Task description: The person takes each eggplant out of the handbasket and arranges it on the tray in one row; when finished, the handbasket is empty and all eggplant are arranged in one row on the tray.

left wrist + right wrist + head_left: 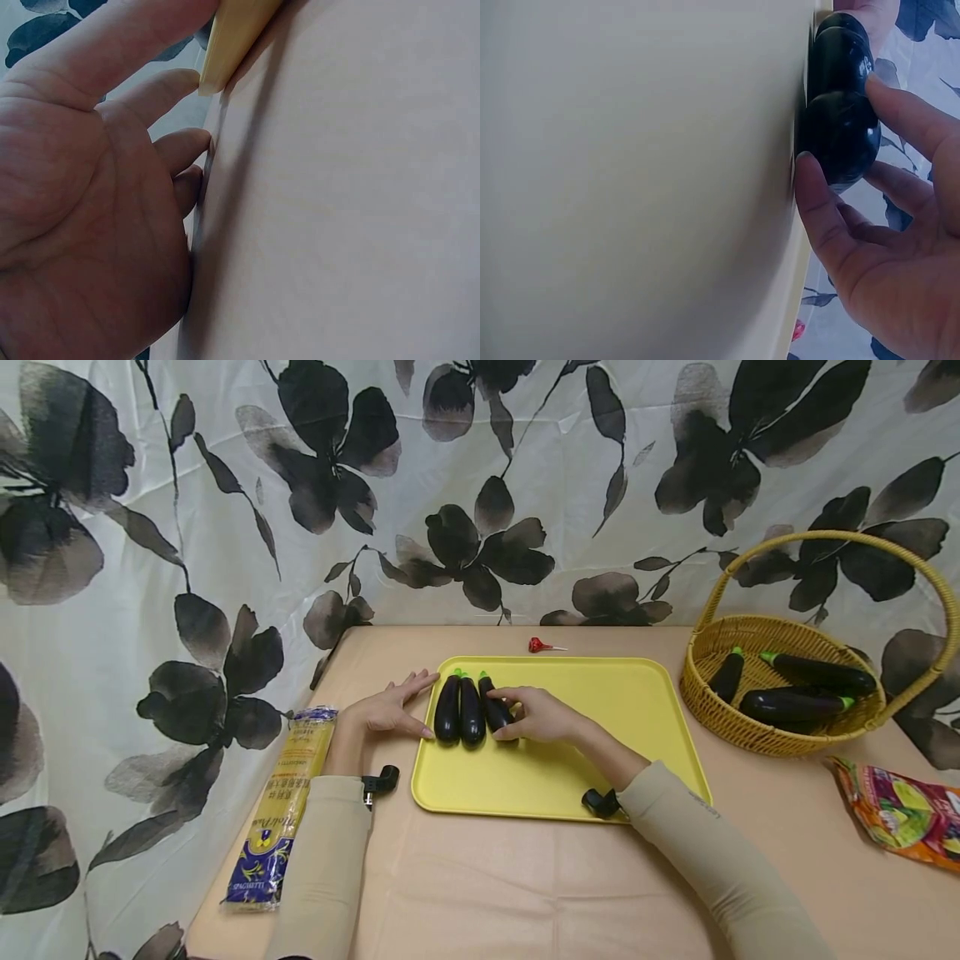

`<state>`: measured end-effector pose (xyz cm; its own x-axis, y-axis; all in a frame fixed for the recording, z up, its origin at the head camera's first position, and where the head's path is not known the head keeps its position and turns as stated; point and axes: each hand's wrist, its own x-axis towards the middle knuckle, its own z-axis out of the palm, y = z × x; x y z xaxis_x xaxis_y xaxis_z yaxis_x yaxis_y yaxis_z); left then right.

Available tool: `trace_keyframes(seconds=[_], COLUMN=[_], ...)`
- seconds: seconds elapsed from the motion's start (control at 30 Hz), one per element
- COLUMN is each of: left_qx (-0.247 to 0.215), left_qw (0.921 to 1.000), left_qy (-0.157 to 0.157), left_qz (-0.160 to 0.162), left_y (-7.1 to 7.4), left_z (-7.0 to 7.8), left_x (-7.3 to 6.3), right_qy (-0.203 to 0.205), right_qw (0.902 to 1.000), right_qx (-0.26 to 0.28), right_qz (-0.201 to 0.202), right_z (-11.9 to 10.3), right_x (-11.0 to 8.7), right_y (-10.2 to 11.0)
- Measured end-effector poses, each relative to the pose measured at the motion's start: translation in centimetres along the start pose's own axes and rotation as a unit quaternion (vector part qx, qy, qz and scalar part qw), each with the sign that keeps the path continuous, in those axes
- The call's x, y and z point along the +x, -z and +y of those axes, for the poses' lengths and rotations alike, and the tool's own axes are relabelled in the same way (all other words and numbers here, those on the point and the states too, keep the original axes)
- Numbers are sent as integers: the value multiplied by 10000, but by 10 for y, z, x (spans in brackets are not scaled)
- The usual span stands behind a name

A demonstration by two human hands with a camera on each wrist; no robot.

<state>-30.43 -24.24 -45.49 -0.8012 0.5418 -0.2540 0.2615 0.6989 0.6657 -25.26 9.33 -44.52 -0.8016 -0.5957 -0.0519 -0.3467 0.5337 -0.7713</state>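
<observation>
Three dark purple eggplants lie side by side at the left end of a yellow tray [570, 785]. My right hand [543, 714] holds the rightmost eggplant [495, 706] between thumb and fingers. In the right wrist view, digits of that hand [900, 262] touch both sides of the nearest eggplant [844, 139]. The left eggplant [447, 710] and middle eggplant [471, 714] lie close together. At the tray's left rim rests my left hand [386, 706], its fingers spread and fairly straight. The left wrist view shows that hand's palm [82, 195] beside the tray edge [232, 45].
On the right stands a tall-handled wicker basket [750, 739] with several eggplants inside. A colourful packet [907, 814] lies in front of it. A spaghetti pack [281, 810] lies beside my left forearm. Behind the tray is a small red object with a thin pale stick [537, 645].
</observation>
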Motion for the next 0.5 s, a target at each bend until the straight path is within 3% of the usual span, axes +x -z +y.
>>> trace_keyframes(seconds=[0.5], left_qx=[38], left_qw=[10000], left_qy=[82], left_qz=[35], left_y=[-4], left_z=[-1], left_x=[-2], right_qy=[-145], right_qw=[9998], right_qx=[-103], right_qz=[-7], right_z=[-4], right_x=[-2], right_y=[-4])
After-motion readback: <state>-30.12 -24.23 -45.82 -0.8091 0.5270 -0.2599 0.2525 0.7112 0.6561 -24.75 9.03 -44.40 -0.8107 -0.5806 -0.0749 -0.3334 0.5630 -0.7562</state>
